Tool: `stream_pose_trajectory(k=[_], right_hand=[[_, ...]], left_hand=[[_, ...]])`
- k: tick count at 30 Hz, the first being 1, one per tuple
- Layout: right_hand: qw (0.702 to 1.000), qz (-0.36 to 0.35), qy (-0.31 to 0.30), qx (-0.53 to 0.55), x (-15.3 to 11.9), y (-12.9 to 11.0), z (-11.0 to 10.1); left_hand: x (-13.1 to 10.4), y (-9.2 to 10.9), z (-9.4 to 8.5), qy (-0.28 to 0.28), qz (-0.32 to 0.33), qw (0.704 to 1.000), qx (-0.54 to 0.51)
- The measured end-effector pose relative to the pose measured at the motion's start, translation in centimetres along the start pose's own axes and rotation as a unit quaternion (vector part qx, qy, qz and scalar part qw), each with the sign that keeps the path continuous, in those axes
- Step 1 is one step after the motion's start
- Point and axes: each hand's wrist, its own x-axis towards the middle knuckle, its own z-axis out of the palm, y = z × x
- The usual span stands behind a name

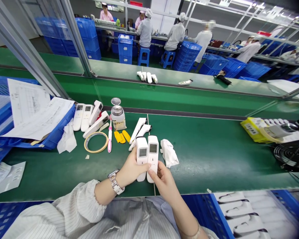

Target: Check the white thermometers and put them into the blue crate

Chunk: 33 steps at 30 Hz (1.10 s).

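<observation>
The left hand (pixel 131 171) grips one white plastic handheld thermometer with a small grey screen (pixel 142 156); the right hand (pixel 164 181) clasps its twin (pixel 152 156) beside it, both upright above the green belt (pixel 214 159); seemingly a screen check, which calls for steady holding; a crumpled white cloth (pixel 169 152) lies just right.

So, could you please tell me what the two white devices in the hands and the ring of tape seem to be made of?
Two white devices: likely moulded plastic, smooth, slightly glossy, with grey screens. Ring of tape: seemingly translucent yellowish film, the green mat visible through its middle.
</observation>
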Motion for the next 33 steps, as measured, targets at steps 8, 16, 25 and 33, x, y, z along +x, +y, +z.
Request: stream_pose_trajectory(k=[8,16,25,33], right_hand=[[0.999,0.018,-0.036,0.03,0.0,-0.9,-0.2],[0.996,0.034,-0.044,0.07,0.2,-1.1,-0.3],[0.994,0.027,-0.041,0.102,0.2,-0.9,-0.2],[0.995,0.001,-0.026,0.095,0.3,-0.6,-0.8]], left_hand=[[-0.1,-0.2,-0.2,0.003,-0.004,1.0,-0.011],[-0.1,0.3,-0.2,-0.002,0.016,1.0,-0.013],[-0.1,0.1,-0.4,-0.012,0.028,0.999,0.015],[-0.2,0.1,-0.4,-0.015,0.021,1.0,0.017]])
